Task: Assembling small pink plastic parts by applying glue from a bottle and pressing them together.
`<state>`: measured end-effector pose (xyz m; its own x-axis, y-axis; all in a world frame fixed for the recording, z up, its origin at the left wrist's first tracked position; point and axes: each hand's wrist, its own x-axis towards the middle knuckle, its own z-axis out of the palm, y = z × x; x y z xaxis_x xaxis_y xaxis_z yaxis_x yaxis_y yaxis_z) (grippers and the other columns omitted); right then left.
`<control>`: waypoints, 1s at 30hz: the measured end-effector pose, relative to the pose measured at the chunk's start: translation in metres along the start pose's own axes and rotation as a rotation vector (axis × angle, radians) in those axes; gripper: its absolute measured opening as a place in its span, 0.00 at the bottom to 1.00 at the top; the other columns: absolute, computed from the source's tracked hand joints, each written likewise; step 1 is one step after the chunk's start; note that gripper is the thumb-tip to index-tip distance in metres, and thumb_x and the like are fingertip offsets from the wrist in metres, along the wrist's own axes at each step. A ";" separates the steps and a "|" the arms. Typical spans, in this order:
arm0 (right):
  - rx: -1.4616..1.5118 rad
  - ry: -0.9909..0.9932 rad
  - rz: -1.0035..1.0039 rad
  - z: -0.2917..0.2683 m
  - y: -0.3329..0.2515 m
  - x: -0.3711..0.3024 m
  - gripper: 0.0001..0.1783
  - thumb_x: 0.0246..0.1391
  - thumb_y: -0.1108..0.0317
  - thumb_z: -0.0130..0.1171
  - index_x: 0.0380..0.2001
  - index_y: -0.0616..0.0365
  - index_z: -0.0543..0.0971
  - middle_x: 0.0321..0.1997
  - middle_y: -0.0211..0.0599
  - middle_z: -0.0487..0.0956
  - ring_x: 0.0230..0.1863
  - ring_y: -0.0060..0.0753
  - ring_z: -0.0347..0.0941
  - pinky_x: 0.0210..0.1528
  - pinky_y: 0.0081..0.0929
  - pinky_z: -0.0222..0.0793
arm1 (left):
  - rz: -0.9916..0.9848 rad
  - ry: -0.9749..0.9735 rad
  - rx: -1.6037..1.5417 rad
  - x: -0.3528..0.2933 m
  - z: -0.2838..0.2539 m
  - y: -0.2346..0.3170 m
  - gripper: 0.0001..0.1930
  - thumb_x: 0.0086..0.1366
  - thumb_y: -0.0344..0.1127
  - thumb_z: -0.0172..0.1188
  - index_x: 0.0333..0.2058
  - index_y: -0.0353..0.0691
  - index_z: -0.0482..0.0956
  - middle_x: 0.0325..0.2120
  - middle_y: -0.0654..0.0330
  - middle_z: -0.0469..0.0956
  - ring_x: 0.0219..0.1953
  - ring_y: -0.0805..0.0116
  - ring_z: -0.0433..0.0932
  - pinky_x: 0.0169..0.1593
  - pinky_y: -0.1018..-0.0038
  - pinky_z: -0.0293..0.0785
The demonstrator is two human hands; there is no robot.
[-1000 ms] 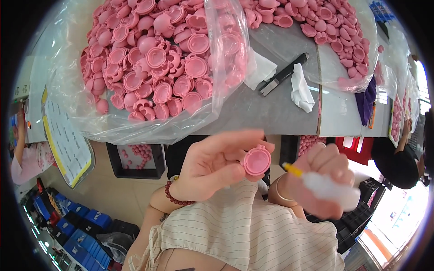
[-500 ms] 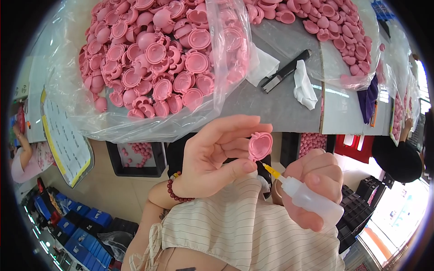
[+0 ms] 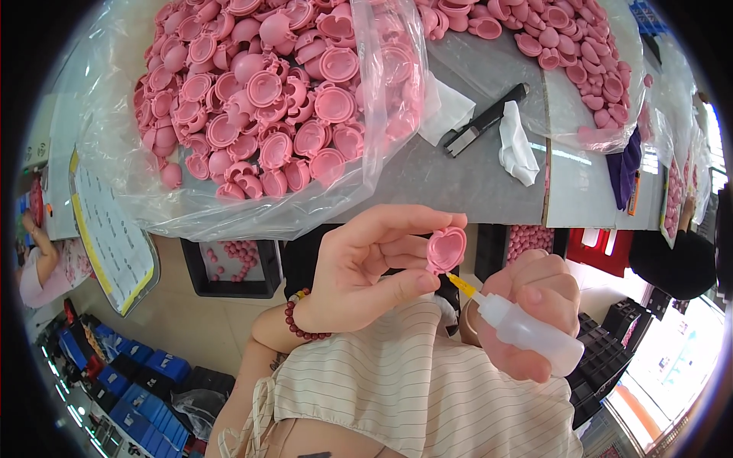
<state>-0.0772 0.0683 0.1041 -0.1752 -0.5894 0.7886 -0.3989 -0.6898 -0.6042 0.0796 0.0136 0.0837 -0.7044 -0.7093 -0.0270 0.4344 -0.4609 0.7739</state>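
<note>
Between the thumb and fingers of my left hand (image 3: 374, 267) is a small round pink plastic shell (image 3: 446, 249), its hollow side turned toward me. My right hand (image 3: 538, 305) is wrapped round a translucent squeeze bottle (image 3: 534, 337) with a yellow needle tip (image 3: 461, 286). The bottle lies tilted, and its tip points up at the lower edge of the shell. Whether the tip touches the shell, I cannot tell. Beyond my hands, a clear plastic bag (image 3: 252, 221) lies spread on the grey table with a heap of pink shells (image 3: 263, 88) in it.
More pink parts (image 3: 588, 61) lie on plastic at the far right. A black tool (image 3: 489, 118) rests between crumpled white tissues (image 3: 518, 145). Below the table edge stand black trays (image 3: 233, 290) of pink pieces and a red bin (image 3: 599, 252). Other people sit at both sides.
Both hands have shifted very slightly to the right, the shell and bottle with them. The needle tip stays close to the shell's lower edge.
</note>
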 end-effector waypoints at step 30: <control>0.002 0.002 -0.002 0.003 0.003 -0.001 0.30 0.45 0.43 0.47 0.27 0.67 0.71 0.21 0.35 0.72 0.15 0.23 0.64 0.11 0.17 0.55 | -0.015 -0.009 -0.074 0.000 -0.001 0.001 0.22 0.49 0.18 0.53 0.45 0.30 0.62 0.46 0.48 0.64 0.44 0.66 0.69 0.45 0.75 0.68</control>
<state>-0.0756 0.0658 0.1009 -0.1762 -0.5868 0.7903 -0.3978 -0.6919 -0.6025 0.0808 0.0125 0.0837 -0.7159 -0.6974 -0.0324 0.4638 -0.5097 0.7247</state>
